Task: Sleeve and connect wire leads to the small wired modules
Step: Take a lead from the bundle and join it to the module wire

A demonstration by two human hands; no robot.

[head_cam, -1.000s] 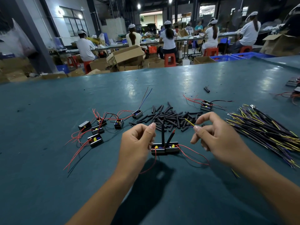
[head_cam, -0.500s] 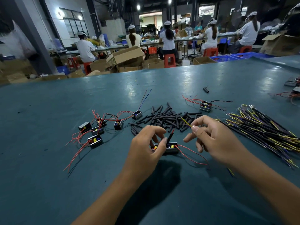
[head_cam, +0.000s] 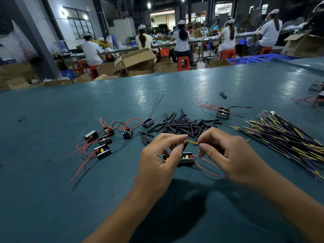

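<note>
Two hands meet over the teal table (head_cam: 52, 172), fingertips nearly touching, no readable writing, brand or label anywhere on modules, tubing or wires. Far L of the left hand (head_cam: 157, 160): a cluster of small black modules (head_cam: 103, 141) w/ red leads trailing toward the near edge; one more module (head_cam: 148, 122) just beyond it, w/ a red and a blue lead standing up. Left hand: thumb and forefinger curled, pinching the end of a lead at a red tip, other fingers bent under. Directly below and between both hands, on the table, sits the module being worked (head_cam: 185, 158), yellow part showing, partly hidden by the L fingers; its red leads (head_cam: 205, 165) loop out under the R hand. Between the two pinches runs a short yellow wire (head_cam: 192, 142), a blue bit beside it. Right hand (head_cam: 228, 155): thumb and forefinger pinched on that wire's other end, remaining fingers curled; whether the two wire ends actually touch, can't tell. Just beyond both hands: pile of black sleeve tubes (head_cam: 184, 123), loose. Beyond the R hand, another module (head_cam: 223, 113) w/ red and black leads. Far R of the R hand: big bundle of yellow/purple/black wires (head_cam: 287, 135), lying fanned on the table, apart from the hand.
</note>
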